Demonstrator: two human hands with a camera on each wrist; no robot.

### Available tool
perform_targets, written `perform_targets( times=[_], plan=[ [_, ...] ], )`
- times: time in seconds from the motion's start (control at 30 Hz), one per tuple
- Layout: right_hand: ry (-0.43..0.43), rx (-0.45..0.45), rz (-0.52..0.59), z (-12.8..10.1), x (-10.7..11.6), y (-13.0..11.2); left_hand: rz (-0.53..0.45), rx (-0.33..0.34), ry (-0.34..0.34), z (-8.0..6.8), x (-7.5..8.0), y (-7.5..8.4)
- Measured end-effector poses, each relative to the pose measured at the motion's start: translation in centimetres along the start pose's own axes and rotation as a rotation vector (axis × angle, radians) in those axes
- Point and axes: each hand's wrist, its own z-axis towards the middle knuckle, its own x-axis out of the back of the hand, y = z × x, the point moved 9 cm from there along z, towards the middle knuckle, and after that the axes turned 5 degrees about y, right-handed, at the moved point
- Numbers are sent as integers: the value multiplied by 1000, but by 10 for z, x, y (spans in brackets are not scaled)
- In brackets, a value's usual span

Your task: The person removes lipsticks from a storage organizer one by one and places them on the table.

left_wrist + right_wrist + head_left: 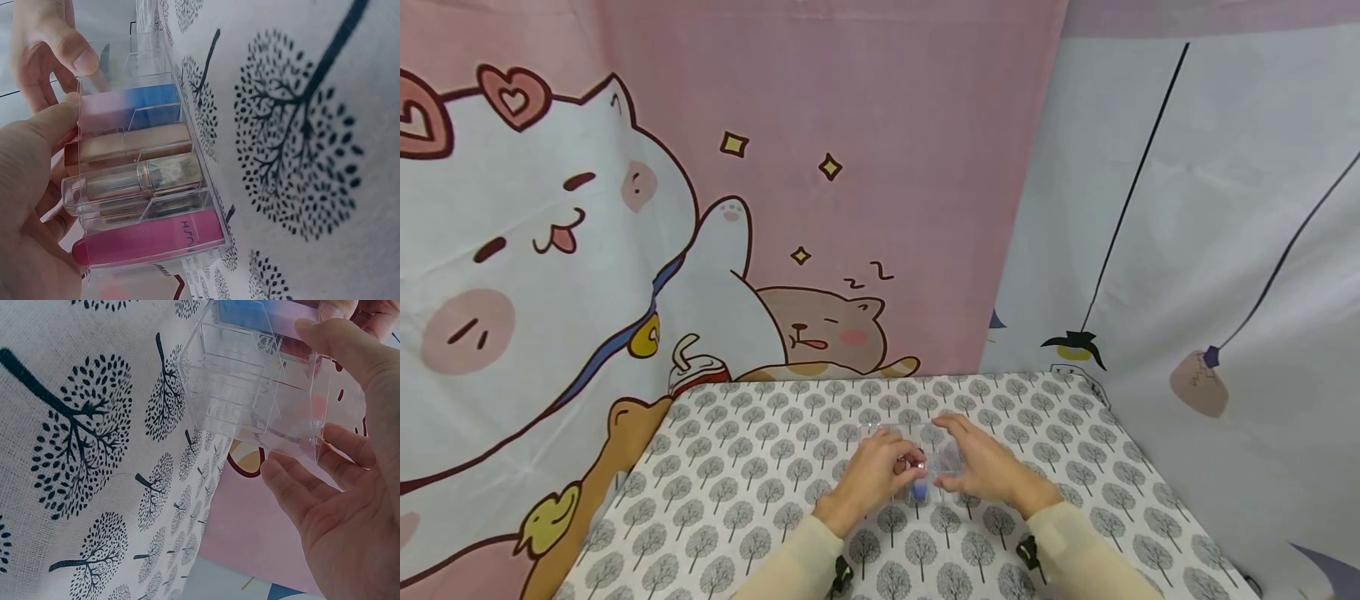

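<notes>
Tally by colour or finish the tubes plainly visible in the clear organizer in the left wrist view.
Blue-and-pink tube: 1
Bronze tube: 1
Clear-capped tube: 1
Magenta tube: 1
Total: 4
Another possible one is too obscured to count.

Standing here, I see a person in 2 long sleeves of pale cream, the left sleeve [793, 560] and the right sleeve [1090, 554] matching, both plain cloth. Each stops a little short of the wrist. A small black piece of gear shows on the underside of each, the left gear [842, 575] and the right gear [1028, 552] lumpy in outline, their details too small to read. The left fingers [59, 117] and right fingers [289, 487] are bare and slim, the right thumbnail [86, 61] short.
</notes>
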Motion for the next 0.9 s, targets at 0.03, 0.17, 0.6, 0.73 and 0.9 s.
perform_targets(
  times=[0.03,0.17,0.6,0.73,0.9],
  plan=[
    [0,-2,-2,0,-1,1,1,-1,-1,0,0,0],
    [-1,-14,9,-2,-2,5,-4,-13,0,-2,-2,2],
    [30,36,5,0,-2,4,-54,-19,22,0,6,4],
    [29,29,-1,0,-3,6,-68,-26,22,0,9,5],
    [23,28,23,2,-3,6,-112,-42,36,1,16,6]
  ],
)
